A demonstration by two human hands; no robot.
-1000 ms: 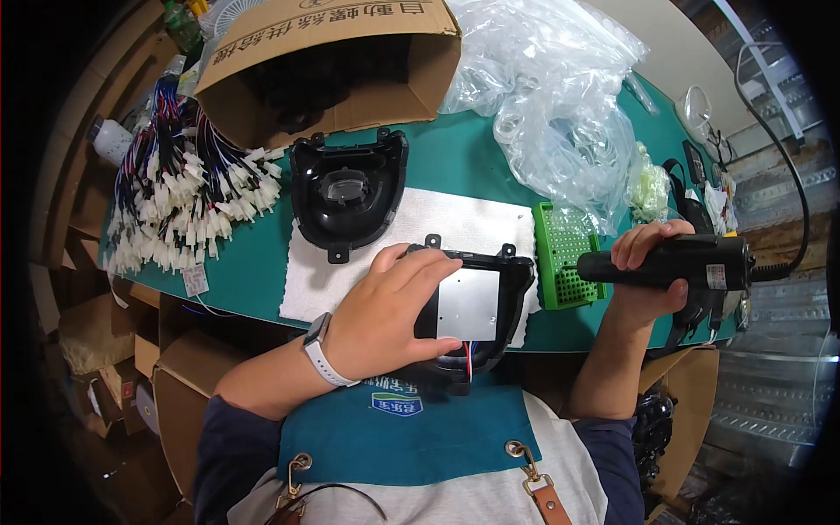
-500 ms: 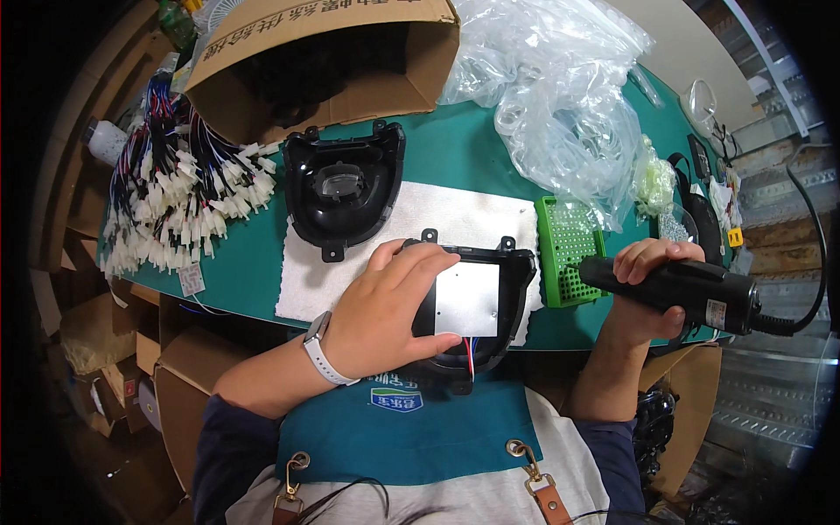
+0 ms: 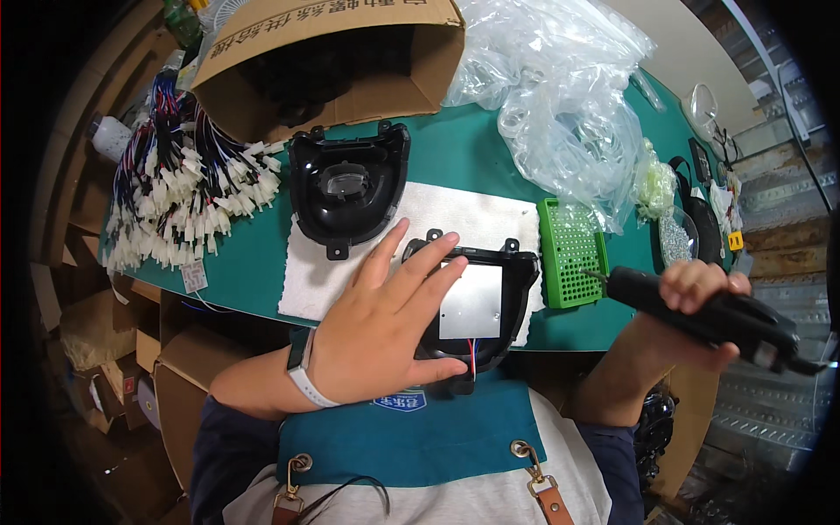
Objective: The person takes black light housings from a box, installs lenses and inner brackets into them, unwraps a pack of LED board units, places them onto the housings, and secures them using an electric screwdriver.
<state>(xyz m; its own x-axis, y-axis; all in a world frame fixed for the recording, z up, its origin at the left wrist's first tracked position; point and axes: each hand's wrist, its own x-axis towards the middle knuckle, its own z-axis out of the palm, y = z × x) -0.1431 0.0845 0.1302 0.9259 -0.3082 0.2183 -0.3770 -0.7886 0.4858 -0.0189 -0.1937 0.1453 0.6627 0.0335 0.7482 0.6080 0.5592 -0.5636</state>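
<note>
So the left hand [image 3: 372,324] is spreading its fingers wide over the left side of a black lamp housing [image 3: 520,293], lower centre of the frame; can't tell how firmly it's pressing. That housing is lying on a white cloth [image 3: 306,284] and showing a silver plate [image 3: 472,306]. Over at right, the right hand [image 3: 689,287] is wrapping its fingers around a black electric screwdriver [image 3: 643,290], whose bit is pointing at the green screw tray [image 3: 573,254]. Another black housing [image 3: 308,192] is sitting upper left of centre, near a bunch of white-plugged cables [image 3: 188,188].
</note>
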